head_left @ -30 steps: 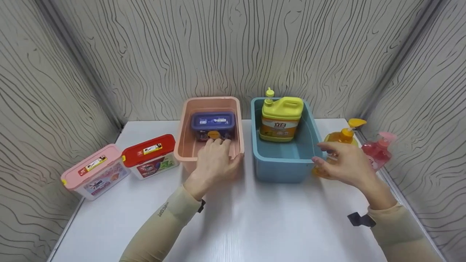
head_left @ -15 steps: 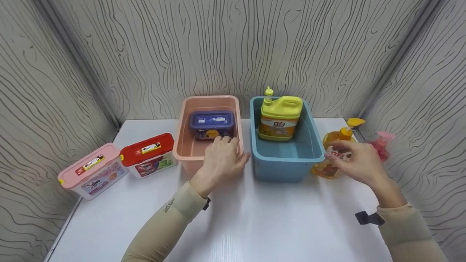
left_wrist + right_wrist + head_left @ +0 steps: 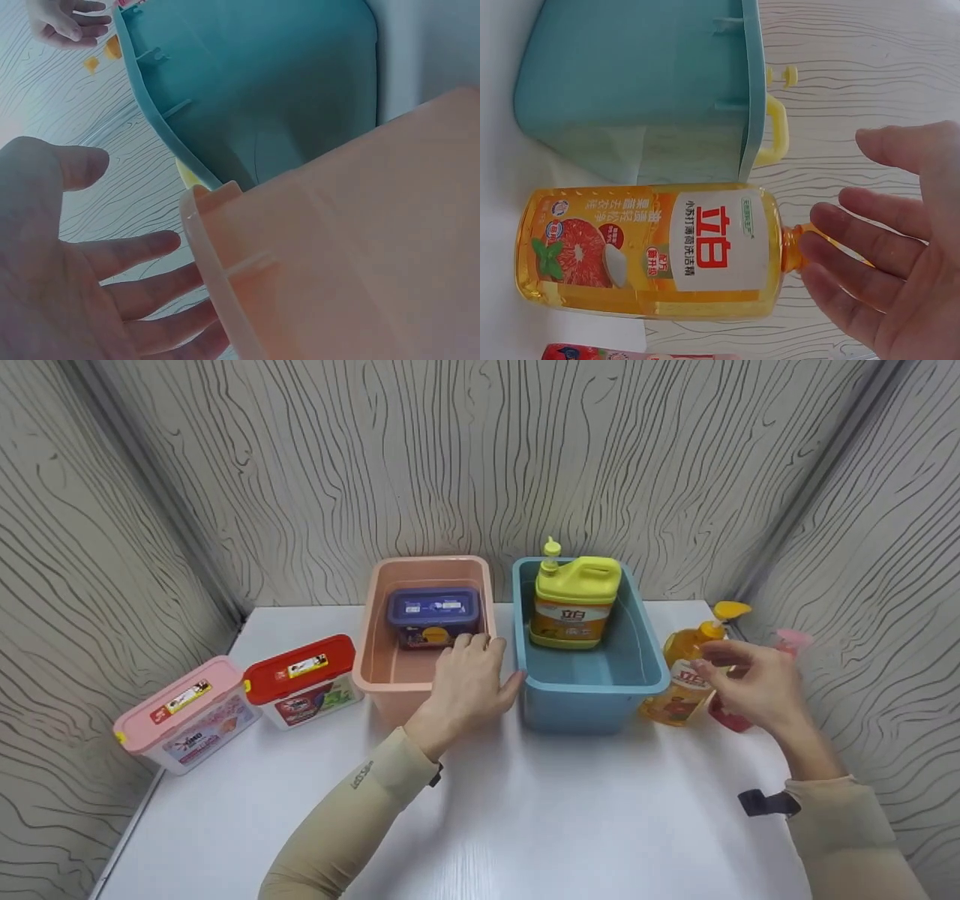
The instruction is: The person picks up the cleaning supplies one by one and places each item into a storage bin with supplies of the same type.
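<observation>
My left hand [image 3: 471, 679] hovers at the front right corner of the pink bin [image 3: 382, 690], fingers relaxed and holding nothing. In the left wrist view its spread fingers lie beside that bin's rim. A dark blue lidded tub [image 3: 435, 611] sits inside the pink bin. My right hand [image 3: 757, 686] is near the orange pump bottle of dish soap [image 3: 652, 251], with loosely bent fingers and nothing in its grasp. The blue bin [image 3: 577, 709] stands between the hands, with a yellow-capped jug [image 3: 574, 611] in it. Behind my right hand, a pink pump bottle [image 3: 731, 716] is partly hidden.
To the left on the white table [image 3: 480, 825] stand a red-lidded tub [image 3: 304, 682] and a pink-lidded tub [image 3: 187, 716]. Wood-patterned panels [image 3: 450, 457] enclose the back and both sides.
My left hand has moved right, from over the pink bin's front to its right corner. My right hand has shifted right, from the blue bin's edge past the orange bottle.
</observation>
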Motion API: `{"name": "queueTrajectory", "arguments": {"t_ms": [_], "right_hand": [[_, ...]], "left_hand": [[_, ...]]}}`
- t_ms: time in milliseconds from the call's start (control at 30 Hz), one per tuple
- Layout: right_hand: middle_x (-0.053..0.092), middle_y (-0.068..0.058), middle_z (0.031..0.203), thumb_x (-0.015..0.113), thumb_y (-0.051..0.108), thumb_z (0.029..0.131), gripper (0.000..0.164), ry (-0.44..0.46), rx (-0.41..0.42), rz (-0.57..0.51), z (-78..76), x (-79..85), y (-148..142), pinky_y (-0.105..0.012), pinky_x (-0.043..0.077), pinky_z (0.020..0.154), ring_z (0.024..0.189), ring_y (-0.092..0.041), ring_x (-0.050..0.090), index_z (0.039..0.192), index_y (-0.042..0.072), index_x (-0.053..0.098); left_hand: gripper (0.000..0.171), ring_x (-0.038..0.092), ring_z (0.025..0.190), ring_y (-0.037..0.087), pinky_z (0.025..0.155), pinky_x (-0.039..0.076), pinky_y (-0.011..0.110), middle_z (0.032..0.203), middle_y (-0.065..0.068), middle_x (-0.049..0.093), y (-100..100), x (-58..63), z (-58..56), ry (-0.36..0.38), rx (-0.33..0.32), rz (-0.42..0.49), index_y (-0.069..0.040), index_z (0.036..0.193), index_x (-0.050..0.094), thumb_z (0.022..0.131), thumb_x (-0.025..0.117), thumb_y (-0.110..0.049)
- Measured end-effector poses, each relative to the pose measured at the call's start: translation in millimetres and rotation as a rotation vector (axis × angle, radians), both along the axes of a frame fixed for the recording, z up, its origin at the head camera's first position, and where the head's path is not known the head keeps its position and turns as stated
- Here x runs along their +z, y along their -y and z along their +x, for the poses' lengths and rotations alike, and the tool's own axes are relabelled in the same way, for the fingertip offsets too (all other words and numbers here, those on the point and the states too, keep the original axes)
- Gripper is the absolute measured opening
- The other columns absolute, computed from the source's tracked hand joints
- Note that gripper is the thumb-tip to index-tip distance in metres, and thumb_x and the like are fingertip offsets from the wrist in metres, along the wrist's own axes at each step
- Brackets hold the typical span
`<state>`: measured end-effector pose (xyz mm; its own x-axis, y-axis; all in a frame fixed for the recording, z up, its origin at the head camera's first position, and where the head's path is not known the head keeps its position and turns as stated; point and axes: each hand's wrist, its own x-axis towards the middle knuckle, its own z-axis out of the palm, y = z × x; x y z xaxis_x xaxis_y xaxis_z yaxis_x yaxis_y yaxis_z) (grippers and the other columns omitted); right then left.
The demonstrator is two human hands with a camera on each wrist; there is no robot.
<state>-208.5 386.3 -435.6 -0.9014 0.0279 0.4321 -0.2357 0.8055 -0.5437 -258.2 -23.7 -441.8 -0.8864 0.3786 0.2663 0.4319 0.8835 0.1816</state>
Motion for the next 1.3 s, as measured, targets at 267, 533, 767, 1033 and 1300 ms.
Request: {"name": "queueTrajectory", "arguments": {"t_ms": [267,533,767,1033,1300], "right_hand": [[0.082,-0.030,0.123,0.082,0.017,0.104,0.034,-0.051,-0.065,-0.053,-3.9,-4.5,-7,0.005,0.039,0.081,0.094,0.024,0.053,0.130,-0.004,0.079],[0.078,-0.032,0.132,0.077,0.029,0.108,0.047,-0.015,-0.169,-0.065,-7.3,-8.3,-8,0.000,0.037,0.080,0.100,-0.006,0.061,0.143,-0.003,0.072],[0.074,-0.036,0.138,0.076,0.032,0.109,0.054,-0.026,-0.190,-0.076,-10.5,-12.4,-10,0.005,0.034,0.080,0.114,-0.049,0.070,0.145,-0.008,0.069],[0.072,-0.032,0.146,0.079,0.033,0.107,0.058,-0.007,-0.213,-0.082,-15.7,-17.3,-13,-0.009,0.035,0.064,0.087,-0.016,0.054,0.150,-0.004,0.066],[0.068,-0.030,0.154,0.074,0.046,0.109,0.065,0.052,-0.203,-0.113,-22.0,-17.1,-12,-0.020,0.036,0.075,0.098,-0.025,0.050,0.155,0.002,0.064]], "left_hand": [[0.066,0.065,0.135,0.034,0.111,0.060,0.056,0.148,0.012,0.070,-12,-1.4,-4.1,-0.005,-0.022,-0.058,-0.011,0.147,0.066,0.111,0.053,-0.065],[0.081,0.042,0.168,0.044,0.134,0.041,0.065,0.178,0.018,0.046,-22,-1.9,-9.2,0.113,-0.044,-0.061,-0.012,0.170,0.047,0.112,0.049,-0.068],[0.088,0.030,0.174,0.044,0.137,0.034,0.067,0.184,0.020,0.035,-28,-8.1,-14.8,0.109,-0.055,-0.065,-0.013,0.176,0.037,0.111,0.048,-0.072],[0.097,0.024,0.176,0.042,0.140,0.028,0.068,0.187,0.018,0.028,-33,-15.8,-19.5,0.112,-0.047,-0.064,-0.012,0.178,0.032,0.108,0.047,-0.078],[0.104,0.018,0.178,0.040,0.142,0.021,0.068,0.189,0.018,0.023,-36,-20.2,-21.8,0.129,-0.038,-0.082,-0.010,0.179,0.028,0.106,0.043,-0.083]]}}
